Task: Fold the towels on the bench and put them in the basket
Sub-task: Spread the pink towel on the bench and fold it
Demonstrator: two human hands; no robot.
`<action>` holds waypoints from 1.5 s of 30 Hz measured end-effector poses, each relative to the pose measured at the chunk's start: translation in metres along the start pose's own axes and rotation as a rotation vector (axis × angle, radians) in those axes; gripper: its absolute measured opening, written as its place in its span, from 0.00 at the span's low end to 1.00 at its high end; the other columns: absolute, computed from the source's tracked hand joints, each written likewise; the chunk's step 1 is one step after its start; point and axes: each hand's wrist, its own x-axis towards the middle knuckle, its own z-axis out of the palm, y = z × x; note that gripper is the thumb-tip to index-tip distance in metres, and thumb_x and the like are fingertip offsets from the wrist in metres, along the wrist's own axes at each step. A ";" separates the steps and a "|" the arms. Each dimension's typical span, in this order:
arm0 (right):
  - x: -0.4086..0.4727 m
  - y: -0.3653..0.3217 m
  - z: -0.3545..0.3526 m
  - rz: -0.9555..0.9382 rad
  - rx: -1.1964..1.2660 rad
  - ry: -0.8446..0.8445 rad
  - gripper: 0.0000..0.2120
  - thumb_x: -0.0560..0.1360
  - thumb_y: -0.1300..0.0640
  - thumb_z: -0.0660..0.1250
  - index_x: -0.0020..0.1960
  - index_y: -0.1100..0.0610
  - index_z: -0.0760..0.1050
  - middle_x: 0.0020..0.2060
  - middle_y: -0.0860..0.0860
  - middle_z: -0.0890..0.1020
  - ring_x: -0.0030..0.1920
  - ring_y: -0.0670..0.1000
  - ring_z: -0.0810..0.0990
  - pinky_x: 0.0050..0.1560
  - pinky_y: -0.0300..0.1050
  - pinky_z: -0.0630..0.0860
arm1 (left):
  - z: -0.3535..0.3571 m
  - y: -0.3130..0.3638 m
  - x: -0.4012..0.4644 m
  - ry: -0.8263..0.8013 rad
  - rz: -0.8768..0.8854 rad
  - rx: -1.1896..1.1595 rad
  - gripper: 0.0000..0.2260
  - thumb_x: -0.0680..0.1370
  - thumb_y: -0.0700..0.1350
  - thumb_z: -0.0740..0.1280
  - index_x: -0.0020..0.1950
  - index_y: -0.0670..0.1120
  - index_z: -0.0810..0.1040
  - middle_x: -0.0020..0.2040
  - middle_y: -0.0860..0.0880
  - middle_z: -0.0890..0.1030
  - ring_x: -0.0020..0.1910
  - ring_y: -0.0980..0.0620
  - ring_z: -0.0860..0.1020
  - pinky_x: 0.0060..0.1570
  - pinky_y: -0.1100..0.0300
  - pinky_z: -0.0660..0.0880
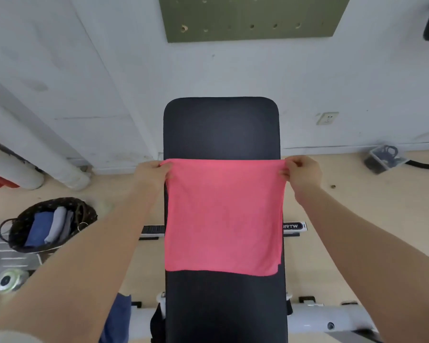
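We count one pink towel (223, 216) on the black bench (221, 127), spread flat across the pad's width with its near edge lying loose on the pad. Our left hand (152, 175) pinches the far left corner; our right hand (301, 172) pinches the far right corner, fingers curled round the cloth on both sides, the far edge drawn taut between them. No crease shows in the towel, so we judge this one at the start of its fold: laid out and squared, not yet doubled. The basket (22, 220), dark and woven, sits on the floor well apart to the left of the bench. Inside it we count one folded blue towel (39, 227) and what looks like one or two grey folded pieces (58, 222) beside it; the exact number of grey ones we cannot tell. So part of the work seems done. Left, by our judgement: fold the pink towel and carry it to the basket. A blue cloth (118, 318) shows by the bench's near left side, low in view; whether it is another towel awaiting folding we cannot tell.
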 end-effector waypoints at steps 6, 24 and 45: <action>0.022 0.008 0.019 -0.082 0.074 -0.209 0.22 0.78 0.61 0.60 0.71 0.50 0.64 0.64 0.45 0.72 0.60 0.43 0.72 0.61 0.42 0.70 | 0.021 0.000 0.026 0.113 0.017 -0.128 0.21 0.77 0.38 0.61 0.70 0.47 0.65 0.53 0.53 0.76 0.48 0.52 0.74 0.55 0.56 0.74; -0.104 0.147 -0.015 0.120 -0.394 -0.083 0.06 0.74 0.57 0.65 0.50 0.59 0.74 0.43 0.51 0.78 0.43 0.51 0.75 0.34 0.39 0.66 | 0.032 -0.154 -0.087 0.108 -0.161 0.237 0.06 0.77 0.43 0.64 0.44 0.41 0.74 0.44 0.40 0.77 0.41 0.43 0.75 0.46 0.47 0.74; -0.116 0.156 0.035 -0.875 -1.027 -0.335 0.27 0.76 0.51 0.53 0.73 0.57 0.57 0.72 0.58 0.64 0.71 0.56 0.58 0.70 0.54 0.55 | 0.069 -0.145 -0.089 -0.102 0.738 1.046 0.31 0.73 0.53 0.56 0.73 0.40 0.58 0.73 0.41 0.60 0.71 0.42 0.59 0.71 0.48 0.53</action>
